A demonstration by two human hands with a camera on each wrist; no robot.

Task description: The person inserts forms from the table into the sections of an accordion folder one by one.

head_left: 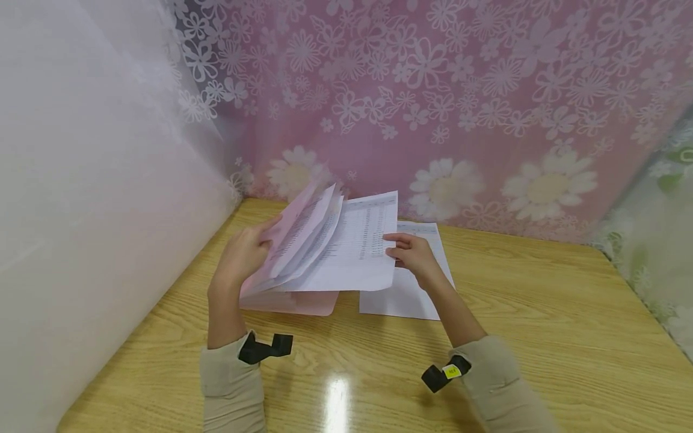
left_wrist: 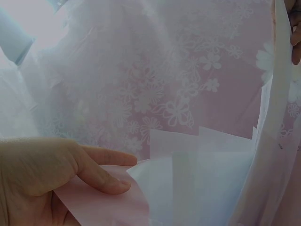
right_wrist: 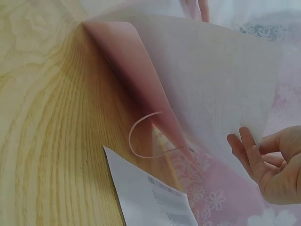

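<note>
Paper sheets, fanned and lifted off the table at the near left, above a pink folder. Our left hand pinches folder cover and sheets at the left edge; our right hand pinches the top sheet's right edge between thumb and fingers. We judge them light, limp, slippery, easily creased: best held at the edges. One loose sheet lies flat beneath.

Both hands raised, fingers pinching.
</note>
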